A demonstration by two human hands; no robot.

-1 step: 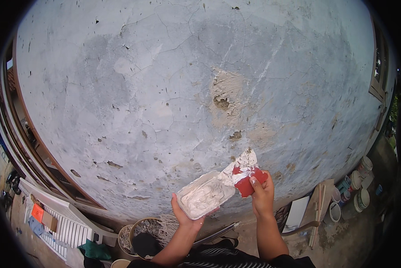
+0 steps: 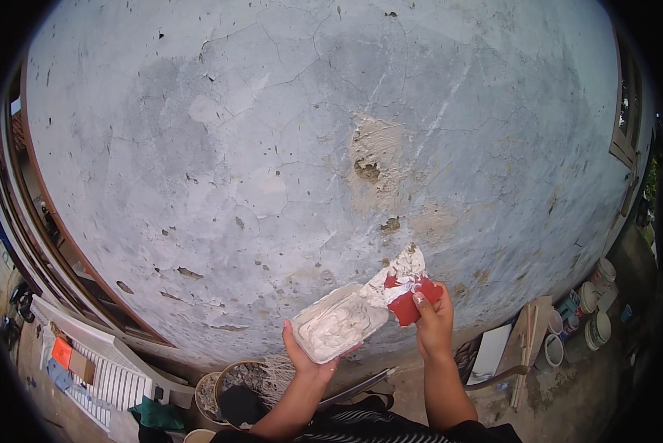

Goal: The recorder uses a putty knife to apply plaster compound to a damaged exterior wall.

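My left hand is closed round the lower edge of a shallow rectangular plastic tub, tilted toward me. Creamy off-white putty fills it. In my right hand is a red putty spreader, gripped between thumb and fingers. Its blade is thickly coated with putty and overlaps the tub's upper right corner; I cannot tell whether the two touch. Beyond both hands stands a cracked grey-blue wall. A rough beige patch on it surrounds a chipped hole.
At lower left are a white slatted bench with an orange item and round tubs of rubble. Several paint buckets, boards and wooden sticks stand at lower right. Window frames flank the wall.
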